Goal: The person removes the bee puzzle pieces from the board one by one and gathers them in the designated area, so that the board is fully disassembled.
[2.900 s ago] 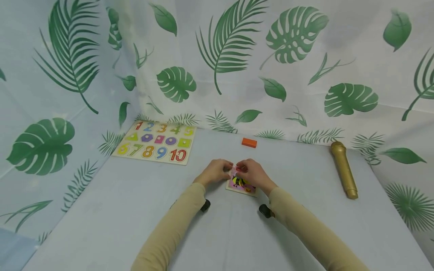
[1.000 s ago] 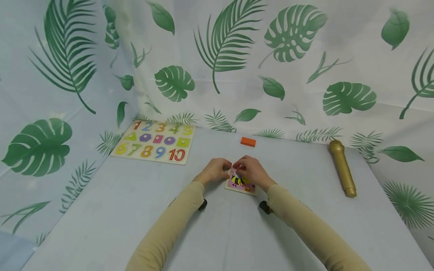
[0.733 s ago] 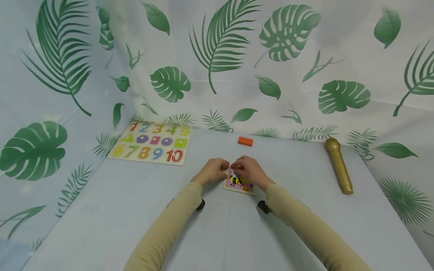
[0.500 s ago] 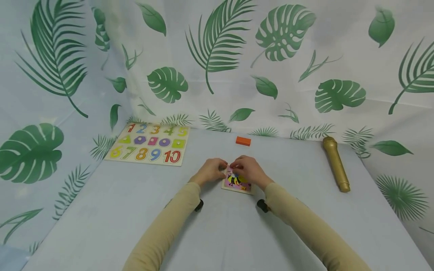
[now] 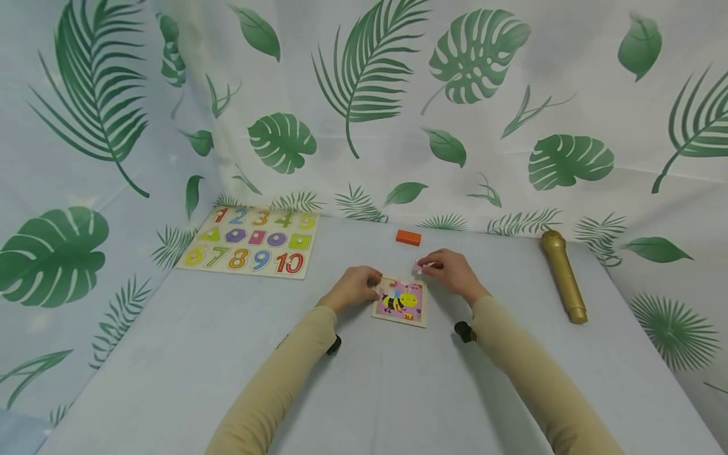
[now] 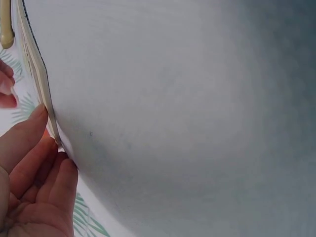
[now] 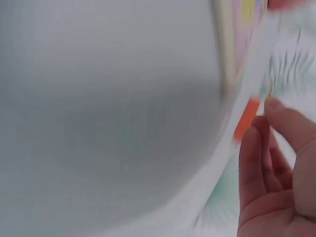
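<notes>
A small square jigsaw puzzle (image 5: 400, 302) with a yellow-and-black bee on pink lies on the table in the head view. My left hand (image 5: 354, 287) grips its upper left corner; the left wrist view shows the thumb (image 6: 35, 122) on the board's edge and the fingertips by the corner. Just beyond the puzzle's upper right corner, my right hand (image 5: 453, 273) pinches a small pink puzzle piece (image 5: 418, 268) between thumb and fingers. In the right wrist view that thin piece (image 7: 270, 89) shows edge-on, sticking up from the fingertips.
Behind the puzzle lies an orange block (image 5: 408, 237). A wooden number-and-shape board (image 5: 309, 265) sits at the back left, and a golden microphone (image 5: 564, 276) at the right. A leaf-printed curtain (image 5: 392, 170) rises along the table's back edge.
My right hand has moved right, off the puzzle, with the pink piece in its fingers, so more of the bee picture shows. The left hand has stayed at the corner.
</notes>
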